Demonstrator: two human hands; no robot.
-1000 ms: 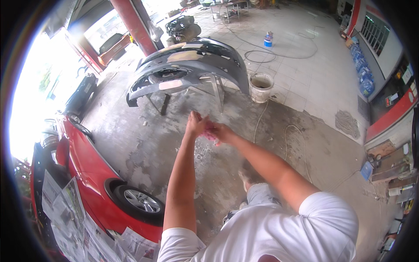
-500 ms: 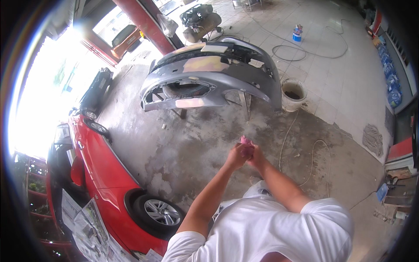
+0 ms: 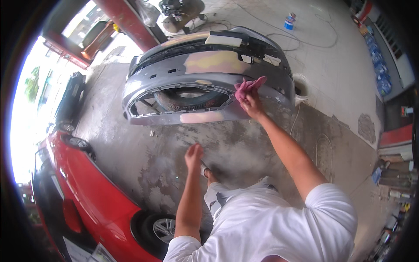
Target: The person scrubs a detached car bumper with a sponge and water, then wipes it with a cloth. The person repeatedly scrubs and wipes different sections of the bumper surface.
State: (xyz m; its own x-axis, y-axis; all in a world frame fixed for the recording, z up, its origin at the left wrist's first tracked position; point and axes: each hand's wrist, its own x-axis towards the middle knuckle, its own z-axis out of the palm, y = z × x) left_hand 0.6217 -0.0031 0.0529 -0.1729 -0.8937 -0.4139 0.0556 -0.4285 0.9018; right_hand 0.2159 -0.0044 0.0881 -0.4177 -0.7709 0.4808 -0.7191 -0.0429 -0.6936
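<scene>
Cloth (image 3: 248, 87) is gripped in the right hand (image 3: 252, 106) at the grey bumper (image 3: 174, 75); left hand (image 3: 194, 155) opening cannot be determined.

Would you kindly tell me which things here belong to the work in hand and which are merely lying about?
Likely in use:
pink cloth in the right hand
grey bumper near it

Likely just around:
red car
bucket
blue can
air compressor

Pretty blotchy concrete floor (image 3: 118, 144), red car (image 3: 94, 179) along the left edge, bucket (image 3: 301, 100) by the tiles' (image 3: 336, 83) edge, blue can (image 3: 289, 22) farther back.
</scene>
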